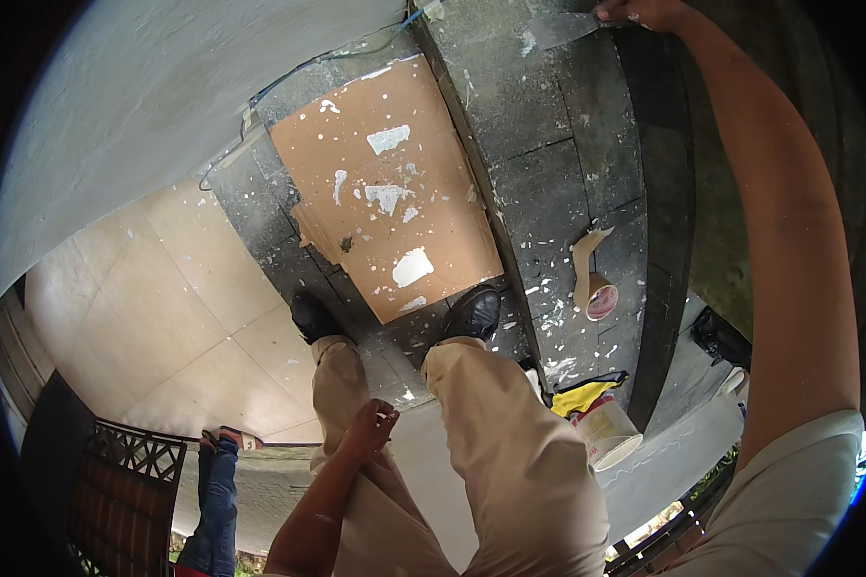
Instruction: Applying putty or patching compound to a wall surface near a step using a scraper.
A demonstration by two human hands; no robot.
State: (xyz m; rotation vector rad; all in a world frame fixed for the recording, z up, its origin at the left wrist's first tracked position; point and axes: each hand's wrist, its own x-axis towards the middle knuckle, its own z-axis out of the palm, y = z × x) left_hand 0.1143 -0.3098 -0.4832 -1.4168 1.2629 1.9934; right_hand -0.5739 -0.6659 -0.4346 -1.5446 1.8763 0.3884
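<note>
At the top right, my right hand (639, 13) grips a putty knife (564, 30) by its handle end. Its broad, flat blade points left, over the dark stone tiles (534, 180). My left hand (372, 427) hangs in front of my left thigh with its fingers curled in, and I see nothing in it. Before my black shoes (474, 313) lies a sheet of brown cardboard (433, 216), spattered with white patches and drops. A torn edge runs along its left side.
A tape roll (602, 298) with a loose strip lies on the dark tiles. Lower right stand a plastic bucket (610, 436) and a yellow-and-black item (584, 395). A blue cable (296, 68) follows the wall (166, 94). A person's jeans-clad legs (215, 498) show beside a metal gate (126, 490).
</note>
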